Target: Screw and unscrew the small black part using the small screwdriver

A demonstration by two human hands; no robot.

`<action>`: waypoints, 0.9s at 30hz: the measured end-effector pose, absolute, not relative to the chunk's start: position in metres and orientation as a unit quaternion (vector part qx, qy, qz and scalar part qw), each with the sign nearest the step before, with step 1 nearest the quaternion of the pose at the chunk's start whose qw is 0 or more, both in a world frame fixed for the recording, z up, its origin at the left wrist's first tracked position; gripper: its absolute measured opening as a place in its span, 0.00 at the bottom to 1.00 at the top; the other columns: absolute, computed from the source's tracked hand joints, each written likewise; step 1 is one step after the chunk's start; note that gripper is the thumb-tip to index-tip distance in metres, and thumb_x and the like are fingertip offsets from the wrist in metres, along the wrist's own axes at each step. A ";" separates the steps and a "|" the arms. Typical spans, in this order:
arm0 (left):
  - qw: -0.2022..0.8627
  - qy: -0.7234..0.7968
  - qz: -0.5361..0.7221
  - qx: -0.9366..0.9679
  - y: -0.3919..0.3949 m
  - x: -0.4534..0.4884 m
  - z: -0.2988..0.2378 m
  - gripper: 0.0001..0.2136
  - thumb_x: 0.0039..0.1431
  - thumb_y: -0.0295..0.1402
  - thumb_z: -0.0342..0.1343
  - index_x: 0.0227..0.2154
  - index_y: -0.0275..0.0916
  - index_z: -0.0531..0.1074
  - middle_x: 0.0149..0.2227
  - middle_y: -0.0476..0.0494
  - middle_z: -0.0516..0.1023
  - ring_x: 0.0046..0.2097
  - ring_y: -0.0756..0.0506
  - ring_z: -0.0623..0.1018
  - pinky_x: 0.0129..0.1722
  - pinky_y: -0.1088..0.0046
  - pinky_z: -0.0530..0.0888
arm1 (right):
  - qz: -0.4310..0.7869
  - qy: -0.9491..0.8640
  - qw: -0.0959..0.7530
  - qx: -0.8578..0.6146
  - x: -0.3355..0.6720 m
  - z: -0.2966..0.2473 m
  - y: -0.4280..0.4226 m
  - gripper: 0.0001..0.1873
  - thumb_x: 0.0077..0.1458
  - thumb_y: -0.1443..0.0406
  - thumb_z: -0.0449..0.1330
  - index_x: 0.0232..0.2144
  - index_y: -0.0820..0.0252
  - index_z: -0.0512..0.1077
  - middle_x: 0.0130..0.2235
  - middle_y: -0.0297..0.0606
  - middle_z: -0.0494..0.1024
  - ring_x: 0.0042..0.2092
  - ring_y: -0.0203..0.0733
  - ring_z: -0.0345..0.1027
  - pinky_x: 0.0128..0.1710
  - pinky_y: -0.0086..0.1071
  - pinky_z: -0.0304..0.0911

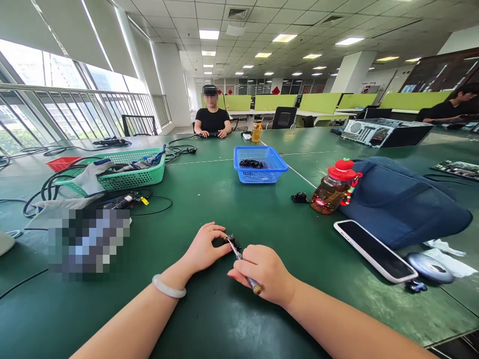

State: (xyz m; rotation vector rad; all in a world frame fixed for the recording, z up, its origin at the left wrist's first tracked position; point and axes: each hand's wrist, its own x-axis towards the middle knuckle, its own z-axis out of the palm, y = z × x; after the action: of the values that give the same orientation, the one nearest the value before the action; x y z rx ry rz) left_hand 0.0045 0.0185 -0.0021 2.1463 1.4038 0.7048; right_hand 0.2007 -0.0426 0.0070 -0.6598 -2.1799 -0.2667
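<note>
My left hand (207,245), with a pale bangle (168,287) on its wrist, rests on the green table and pinches a small black part (235,243) between thumb and fingers. Thin metal prongs stick up from that part. In my right hand (264,274) is a screwdriver (243,262), its fingers wrapped round the handle. The tool slants down toward the left, and its metal tip meets the black part. Its brownish handle end points back toward me. The fingers hide some of the part and the handle.
A blue basket (261,174) with black pieces stands ahead. To the left are a green basket (149,174) with gloves and cables. On the right lie a phone (374,249), a red-lidded bottle (329,192) and a navy bag (407,204). A person (212,119) sits across the table (202,194).
</note>
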 end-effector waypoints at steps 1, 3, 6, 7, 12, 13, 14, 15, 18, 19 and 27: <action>0.239 0.511 0.257 0.785 0.018 0.005 -0.002 0.09 0.49 0.39 0.63 0.33 0.44 0.80 0.51 0.44 0.78 0.63 0.36 0.65 0.63 0.51 0.61 | -0.110 -0.868 0.407 -0.262 0.200 0.007 -0.043 0.21 0.65 0.62 0.54 0.20 0.60 0.68 0.22 0.30 0.59 0.26 0.34 0.49 0.27 0.30 0.45; 0.239 0.500 0.258 0.791 0.018 0.005 -0.001 0.09 0.49 0.41 0.63 0.33 0.45 0.80 0.50 0.43 0.78 0.63 0.36 0.65 0.63 0.51 0.62 | -0.118 -0.872 0.393 -0.267 0.197 0.006 -0.042 0.20 0.64 0.62 0.55 0.20 0.60 0.68 0.22 0.31 0.60 0.26 0.34 0.50 0.27 0.30 0.45; 0.237 0.488 0.254 0.801 0.017 0.006 -0.001 0.09 0.49 0.42 0.63 0.31 0.45 0.80 0.49 0.43 0.78 0.62 0.36 0.66 0.63 0.51 0.61 | -0.126 -0.871 0.390 -0.270 0.197 0.005 -0.038 0.20 0.64 0.62 0.55 0.19 0.60 0.68 0.22 0.31 0.62 0.26 0.34 0.51 0.27 0.30 0.46; 0.236 0.491 0.255 0.799 0.017 0.006 -0.001 0.10 0.49 0.42 0.63 0.31 0.45 0.80 0.49 0.44 0.78 0.62 0.36 0.66 0.63 0.50 0.61 | -0.129 -0.868 0.398 -0.267 0.198 0.005 -0.037 0.21 0.64 0.62 0.55 0.19 0.60 0.68 0.22 0.31 0.62 0.26 0.34 0.51 0.27 0.30 0.47; 0.237 0.501 0.269 0.788 0.017 0.005 -0.006 0.11 0.49 0.43 0.64 0.33 0.45 0.80 0.50 0.43 0.78 0.62 0.35 0.66 0.62 0.50 0.62 | -0.137 -0.854 0.429 -0.259 0.209 0.009 -0.037 0.17 0.64 0.62 0.55 0.22 0.59 0.70 0.22 0.31 0.61 0.26 0.34 0.52 0.27 0.30 0.47; 0.237 0.499 0.270 0.789 0.018 0.004 -0.007 0.11 0.49 0.44 0.64 0.33 0.45 0.80 0.50 0.43 0.78 0.62 0.35 0.66 0.62 0.50 0.62 | -0.134 -0.858 0.430 -0.248 0.210 0.010 -0.038 0.17 0.64 0.62 0.55 0.22 0.59 0.70 0.22 0.30 0.61 0.25 0.34 0.52 0.26 0.30 0.47; 0.236 0.499 0.270 0.789 0.018 0.004 -0.008 0.11 0.48 0.44 0.64 0.33 0.45 0.80 0.50 0.43 0.78 0.62 0.35 0.66 0.62 0.49 0.62 | -0.131 -0.861 0.431 -0.236 0.212 0.011 -0.039 0.17 0.63 0.62 0.54 0.22 0.59 0.70 0.21 0.30 0.61 0.25 0.34 0.52 0.26 0.30 0.47; 0.235 0.498 0.271 0.789 0.018 0.004 -0.008 0.12 0.48 0.45 0.64 0.33 0.45 0.80 0.50 0.43 0.78 0.62 0.35 0.66 0.62 0.49 0.62 | -0.128 -0.864 0.431 -0.226 0.212 0.012 -0.040 0.18 0.63 0.62 0.54 0.22 0.59 0.70 0.21 0.30 0.61 0.25 0.34 0.51 0.25 0.30 0.47; 0.237 0.500 0.269 0.788 0.018 0.004 -0.008 0.12 0.48 0.45 0.64 0.33 0.44 0.80 0.50 0.43 0.78 0.62 0.35 0.65 0.63 0.49 0.62 | -0.121 -0.864 0.437 -0.218 0.211 0.013 -0.042 0.18 0.63 0.63 0.53 0.21 0.59 0.69 0.20 0.30 0.62 0.24 0.33 0.51 0.25 0.30 0.47; 0.238 0.503 0.268 0.787 0.018 0.004 -0.007 0.12 0.48 0.45 0.64 0.33 0.44 0.80 0.50 0.43 0.78 0.62 0.35 0.65 0.63 0.50 0.62 | -0.120 -0.863 0.439 -0.221 0.210 0.013 -0.042 0.19 0.63 0.63 0.52 0.21 0.59 0.69 0.20 0.30 0.62 0.24 0.33 0.51 0.24 0.30 0.47; 0.231 0.495 0.271 0.793 0.018 0.004 -0.007 0.10 0.50 0.44 0.62 0.32 0.45 0.80 0.49 0.43 0.78 0.61 0.36 0.67 0.63 0.50 0.62 | -0.149 -0.875 0.398 -0.232 0.206 0.010 -0.041 0.19 0.63 0.62 0.55 0.20 0.59 0.68 0.21 0.30 0.60 0.24 0.33 0.49 0.25 0.30 0.44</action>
State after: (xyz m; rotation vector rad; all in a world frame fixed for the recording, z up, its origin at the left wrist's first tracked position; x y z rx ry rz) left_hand 0.0043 0.0175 -0.0067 2.1811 1.3605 0.7444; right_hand 0.2056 -0.0408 0.0102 -0.5880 -2.2160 -0.3765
